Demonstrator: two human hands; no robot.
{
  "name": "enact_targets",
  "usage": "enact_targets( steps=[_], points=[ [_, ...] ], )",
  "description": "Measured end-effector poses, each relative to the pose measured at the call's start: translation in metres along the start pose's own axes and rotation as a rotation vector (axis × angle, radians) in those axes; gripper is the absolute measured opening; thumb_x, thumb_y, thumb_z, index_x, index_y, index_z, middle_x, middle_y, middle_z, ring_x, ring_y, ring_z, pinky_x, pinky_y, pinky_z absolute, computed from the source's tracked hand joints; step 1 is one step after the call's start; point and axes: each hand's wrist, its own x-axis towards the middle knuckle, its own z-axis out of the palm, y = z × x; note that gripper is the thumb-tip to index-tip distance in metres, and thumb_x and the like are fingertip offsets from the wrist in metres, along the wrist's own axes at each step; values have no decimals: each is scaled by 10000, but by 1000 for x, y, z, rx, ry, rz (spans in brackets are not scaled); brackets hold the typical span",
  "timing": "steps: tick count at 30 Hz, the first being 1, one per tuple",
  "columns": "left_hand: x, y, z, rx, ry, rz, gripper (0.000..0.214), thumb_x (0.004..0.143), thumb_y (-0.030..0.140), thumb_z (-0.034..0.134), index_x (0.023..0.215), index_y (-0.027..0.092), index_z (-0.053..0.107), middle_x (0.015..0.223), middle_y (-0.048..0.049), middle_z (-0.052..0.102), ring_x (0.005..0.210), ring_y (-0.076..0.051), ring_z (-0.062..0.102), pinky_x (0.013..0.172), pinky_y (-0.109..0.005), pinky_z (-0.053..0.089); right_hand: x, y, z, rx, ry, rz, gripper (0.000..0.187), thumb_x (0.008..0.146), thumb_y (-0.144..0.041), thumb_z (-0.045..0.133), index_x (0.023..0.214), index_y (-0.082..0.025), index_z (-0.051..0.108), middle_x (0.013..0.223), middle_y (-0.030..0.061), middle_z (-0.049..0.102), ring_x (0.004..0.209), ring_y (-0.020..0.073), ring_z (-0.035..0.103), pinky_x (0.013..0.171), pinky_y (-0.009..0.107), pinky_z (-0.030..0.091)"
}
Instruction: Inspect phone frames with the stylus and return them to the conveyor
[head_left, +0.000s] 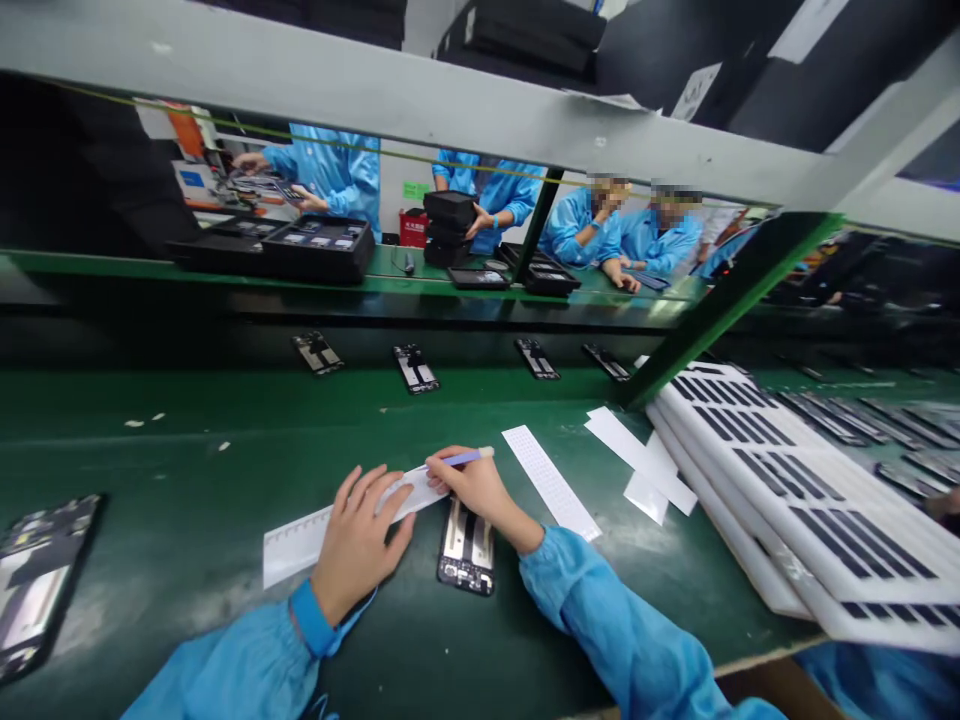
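My left hand (366, 535) lies with fingers spread on a white strip of small labels (294, 548), pressing it against the bench. My right hand (480, 485) is closed around a lavender pen-like tool (469, 457) with a pale end. The tool's working tip is hidden by my fingers, close to the strip's right end. Just below my right hand lies an opened phone (466, 550) with its inner parts showing; its upper end is partly covered by the hand.
Another sticker sheet (551, 482) and blank white strips (645, 465) lie to the right. Stacked white foam trays (810, 490) stand beyond them. An opened phone (45, 580) is at the left; several lie along the back ledge. A green post (735, 305) slants up. Co-workers in blue work opposite.
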Motion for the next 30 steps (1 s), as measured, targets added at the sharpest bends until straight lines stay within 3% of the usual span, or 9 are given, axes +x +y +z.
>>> enact_targets(
  steps=[5, 12, 30],
  points=[
    [-14, -21, 5, 43, -30, -61, 313, 892, 275, 533, 1174, 263, 666, 1313, -106, 562, 1242, -331, 474, 1065, -565, 355, 24, 14, 21, -38, -96, 21, 262, 807, -409, 661, 720, -162, 661, 586, 22, 675, 499, 152, 650, 504, 235, 533],
    [-11, -21, 10, 45, -65, -93, 303, 892, 302, 551, 1168, 315, 675, 1334, -93, 532, 1271, -341, 431, 1075, -583, 337, 26, 30, 17, -16, -138, 4, 297, 821, -443, 657, 788, -148, 671, 625, 35, 696, 537, 155, 666, 541, 244, 547],
    [-11, -26, 11, 38, -86, -86, 313, 888, 316, 550, 1175, 312, 675, 1320, -93, 541, 1273, -346, 425, 1068, -586, 348, 24, 19, 12, 122, -174, 58, 425, 745, -529, 722, 852, -120, 680, 681, 59, 712, 579, 154, 683, 584, 257, 561]
  ],
)
